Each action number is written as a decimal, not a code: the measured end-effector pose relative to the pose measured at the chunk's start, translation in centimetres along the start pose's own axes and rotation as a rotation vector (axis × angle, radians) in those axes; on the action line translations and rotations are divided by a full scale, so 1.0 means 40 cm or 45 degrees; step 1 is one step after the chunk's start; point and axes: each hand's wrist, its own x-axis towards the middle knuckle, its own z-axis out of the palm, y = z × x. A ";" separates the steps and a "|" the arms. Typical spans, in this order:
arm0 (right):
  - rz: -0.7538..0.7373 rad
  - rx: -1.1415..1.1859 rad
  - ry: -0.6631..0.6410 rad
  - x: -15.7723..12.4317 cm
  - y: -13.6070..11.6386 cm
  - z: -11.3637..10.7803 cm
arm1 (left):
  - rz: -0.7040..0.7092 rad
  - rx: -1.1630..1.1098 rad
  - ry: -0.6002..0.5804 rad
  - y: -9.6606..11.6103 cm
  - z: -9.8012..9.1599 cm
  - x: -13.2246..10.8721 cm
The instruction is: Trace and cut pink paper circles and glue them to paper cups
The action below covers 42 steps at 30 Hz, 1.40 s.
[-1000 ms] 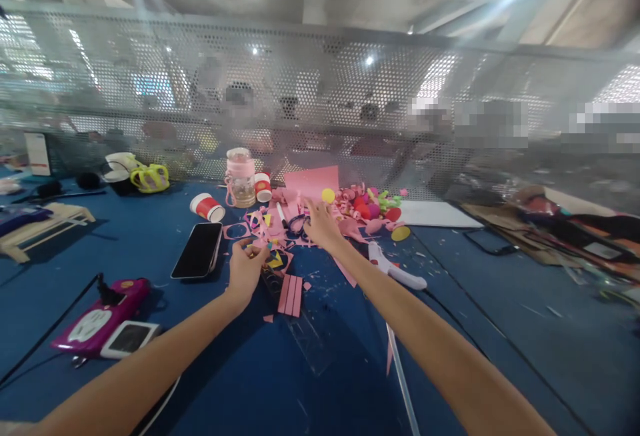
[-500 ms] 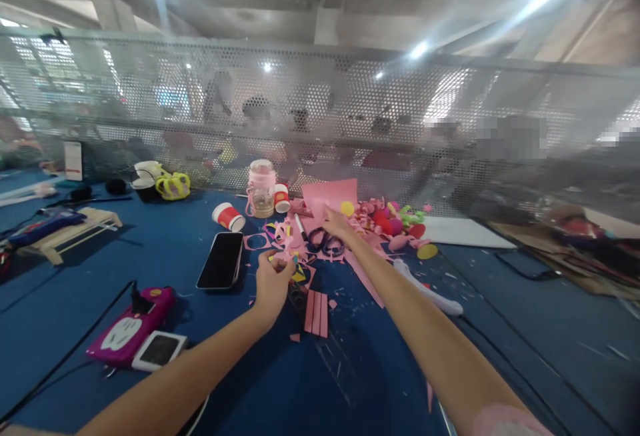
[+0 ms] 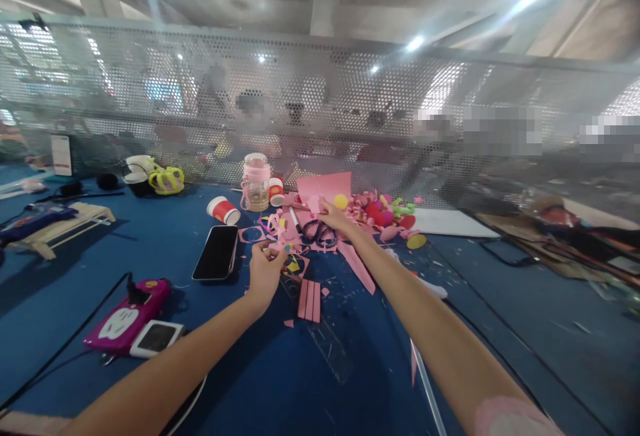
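My left hand (image 3: 266,271) is over the near edge of a pile of pink cut-outs (image 3: 280,239). Its thumb and fingers are pinched together, with a tiny teal spot at the tips; whatever they hold is too small to name. My right hand (image 3: 337,218) reaches into the back of the pile, its fingers drawn together beside a small pale pink piece (image 3: 314,204); its grip is partly hidden. Behind it stands a pink sheet (image 3: 325,185). Dark-handled scissors (image 3: 320,232) and a marker (image 3: 295,220) lie between the hands. Nearer lies a pink striped piece (image 3: 309,301) by a clear ruler (image 3: 330,353).
Left of the pile are a black-screened phone (image 3: 216,253), a tipped paper cup (image 3: 223,210) and a pink-lidded bottle (image 3: 256,183). A magenta power bank (image 3: 125,319) trails a cable. A white-handled corded tool (image 3: 433,289) lies beneath my right forearm. A perforated metal screen (image 3: 200,109) closes the back.
The view has shifted slightly, so everything sits a little further left and higher. Both hands keep nearly the same places over the pink pile.
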 end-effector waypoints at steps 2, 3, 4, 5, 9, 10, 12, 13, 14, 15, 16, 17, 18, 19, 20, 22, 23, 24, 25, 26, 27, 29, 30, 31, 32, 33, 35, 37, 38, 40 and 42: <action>-0.004 -0.012 -0.027 0.004 -0.013 -0.014 | -0.006 -0.010 0.010 0.007 -0.001 -0.001; -0.002 -0.022 -0.036 0.002 -0.020 -0.025 | -0.008 -0.015 0.019 0.010 -0.002 -0.001; 0.003 -0.037 -0.031 -0.002 -0.027 -0.038 | -0.010 -0.020 0.029 0.013 -0.003 -0.001; 0.006 -0.053 -0.023 -0.012 -0.036 -0.052 | -0.011 -0.026 0.039 0.015 -0.004 -0.001; -0.010 -0.121 -0.044 -0.108 -0.079 -0.102 | -0.023 -0.039 0.079 0.021 -0.008 0.004; -0.023 -0.134 -0.052 -0.146 -0.090 -0.109 | -0.025 -0.039 0.092 0.023 -0.009 0.007; -0.047 -0.149 -0.045 -0.230 -0.109 -0.115 | -0.024 -0.035 0.127 0.026 -0.013 0.014; -0.071 -0.154 -0.035 -0.273 -0.116 -0.116 | -0.022 -0.030 0.148 0.027 -0.015 0.019; -0.143 -0.171 -0.001 -0.316 -0.119 -0.117 | -0.019 -0.021 0.170 0.028 -0.017 0.023; -0.192 -0.203 0.049 -0.356 -0.118 -0.119 | -0.017 -0.006 0.194 0.028 -0.020 0.028; -0.213 -0.241 0.121 -0.392 -0.114 -0.125 | -0.013 0.018 0.218 0.029 -0.023 0.031; -0.193 -0.301 0.198 -0.423 -0.105 -0.133 | -0.006 0.049 0.237 0.029 -0.025 0.034; -0.142 -0.386 0.274 -0.450 -0.094 -0.144 | 0.006 0.091 0.250 0.031 -0.028 0.035; -0.072 -0.488 0.342 -0.472 -0.079 -0.157 | 0.026 0.143 0.254 0.032 -0.031 0.034; 0.016 -0.593 0.379 -0.489 -0.063 -0.171 | 0.054 0.204 0.250 0.035 -0.034 0.032; 0.235 -0.758 0.369 -0.513 -0.027 -0.195 | 0.127 0.346 0.229 0.042 -0.038 0.025; 0.351 -0.795 0.325 -0.521 -0.010 -0.204 | 0.167 0.417 0.217 0.045 -0.040 0.020; 0.429 -0.802 0.249 -0.528 0.007 -0.210 | 0.203 0.484 0.204 0.048 -0.041 0.016; 0.478 -0.790 0.169 -0.534 0.023 -0.213 | 0.233 0.544 0.191 0.050 -0.042 0.011; 0.496 -0.774 0.101 -0.538 0.039 -0.214 | 0.257 0.597 0.177 0.052 -0.042 0.008; 0.491 -0.762 0.056 -0.542 0.053 -0.214 | 0.275 0.643 0.164 0.052 -0.042 0.005; 0.453 -0.770 0.038 -0.547 0.079 -0.213 | 0.295 0.712 0.155 0.049 -0.042 -0.001; 0.438 -0.789 0.051 -0.548 0.090 -0.212 | 0.317 0.755 0.161 0.047 -0.042 -0.004; 0.434 -0.810 0.059 -0.548 0.101 -0.212 | 0.353 0.814 0.169 0.045 -0.042 -0.007; 0.442 -0.829 0.064 -0.547 0.110 -0.212 | 0.404 0.897 0.171 0.043 -0.042 -0.010; 0.458 -0.845 0.065 -0.547 0.117 -0.213 | 0.465 1.013 0.167 0.041 -0.042 -0.014; 0.488 -0.860 0.071 -0.545 0.127 -0.213 | 0.573 1.314 0.127 0.039 -0.042 -0.020; 0.491 -0.871 0.079 -0.545 0.132 -0.212 | 0.593 1.614 0.080 0.040 -0.044 -0.024; 0.491 -0.884 0.085 -0.546 0.133 -0.212 | 0.577 1.742 0.063 0.042 -0.045 -0.025; 0.525 -0.918 0.101 -0.548 0.135 -0.213 | 0.515 1.931 0.046 0.045 -0.046 -0.024; 0.609 -0.930 0.130 -0.552 0.138 -0.216 | 0.468 2.042 0.028 0.049 -0.047 -0.023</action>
